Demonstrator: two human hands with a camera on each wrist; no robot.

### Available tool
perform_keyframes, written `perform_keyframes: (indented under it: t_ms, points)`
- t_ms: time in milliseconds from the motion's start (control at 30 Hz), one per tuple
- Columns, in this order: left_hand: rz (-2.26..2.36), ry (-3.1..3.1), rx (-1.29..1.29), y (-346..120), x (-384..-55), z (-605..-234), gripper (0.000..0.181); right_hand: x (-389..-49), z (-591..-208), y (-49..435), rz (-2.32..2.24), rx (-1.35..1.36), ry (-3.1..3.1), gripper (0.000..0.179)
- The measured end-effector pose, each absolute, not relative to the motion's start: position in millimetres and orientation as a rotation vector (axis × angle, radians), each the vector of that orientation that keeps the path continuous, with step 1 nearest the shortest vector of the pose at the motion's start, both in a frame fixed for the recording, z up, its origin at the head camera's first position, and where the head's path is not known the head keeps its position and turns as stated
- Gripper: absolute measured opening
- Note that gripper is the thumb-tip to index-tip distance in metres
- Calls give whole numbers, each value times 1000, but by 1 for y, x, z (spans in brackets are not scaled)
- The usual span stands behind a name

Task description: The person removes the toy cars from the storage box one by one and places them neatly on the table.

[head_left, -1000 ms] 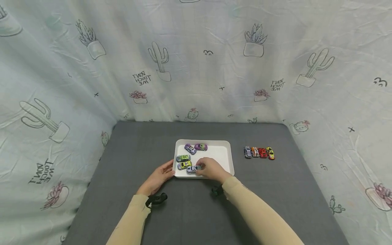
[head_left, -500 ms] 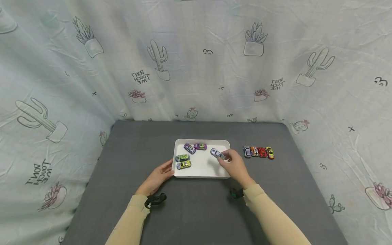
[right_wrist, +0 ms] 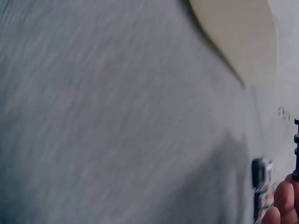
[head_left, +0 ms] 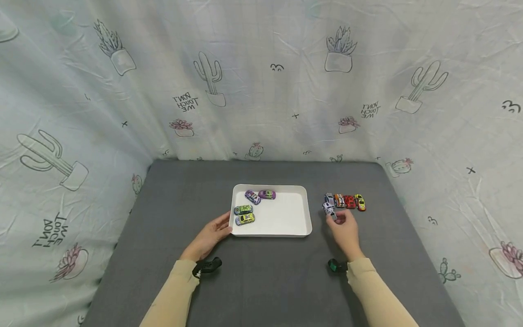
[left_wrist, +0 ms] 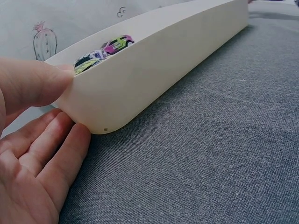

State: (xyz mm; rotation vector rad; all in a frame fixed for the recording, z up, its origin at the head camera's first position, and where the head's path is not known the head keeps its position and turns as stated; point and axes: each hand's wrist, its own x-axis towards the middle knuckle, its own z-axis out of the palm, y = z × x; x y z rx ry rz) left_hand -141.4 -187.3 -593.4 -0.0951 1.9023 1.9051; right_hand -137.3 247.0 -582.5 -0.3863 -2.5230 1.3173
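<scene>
My left hand (head_left: 210, 236) rests against the left end of a white tray (head_left: 286, 222). In the left wrist view, the thumb touches the rim at a corner of the tray (left_wrist: 154, 70), and the relaxed fingers (left_wrist: 65, 154) touch the wall low down. My right hand (head_left: 345, 231) pinches a white-and-dark toy car (head_left: 328, 210) right of the tray, its nose tilted away. This car partly covers a silver-blue toy car (head_left: 329, 198) in a row; whether they touch I cannot tell. The right wrist view shows only fingertips (right_wrist: 284, 198) and a blurred dark underside (right_wrist: 296, 149).
Beside the silver-blue car stand orange-white (head_left: 339, 200), red (head_left: 349, 201) and yellow (head_left: 360, 202) toy cars. Inside the tray sit green (head_left: 243, 209), yellow (head_left: 245, 219), purple-white (head_left: 253, 197) and purple (head_left: 267, 195) cars. A printed curtain (head_left: 261, 91) hangs behind the grey table (head_left: 269, 281).
My right hand has lifted the white-and-dark toy car out of the tray and carried it right, to the row of cars. The left hand has stayed at the tray.
</scene>
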Motion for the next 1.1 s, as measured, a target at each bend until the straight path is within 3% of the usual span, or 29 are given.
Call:
perform_keyframes:
  t_ms: [733,1100]
  points:
    - [1895,1922,-93,-187,-140,-594,60,-137,-601,266,1283,-528,-2629,31]
    - [1876,1935,-97,-186,-139,-593,60,-141,-600,267,1259,-548,-2735,43]
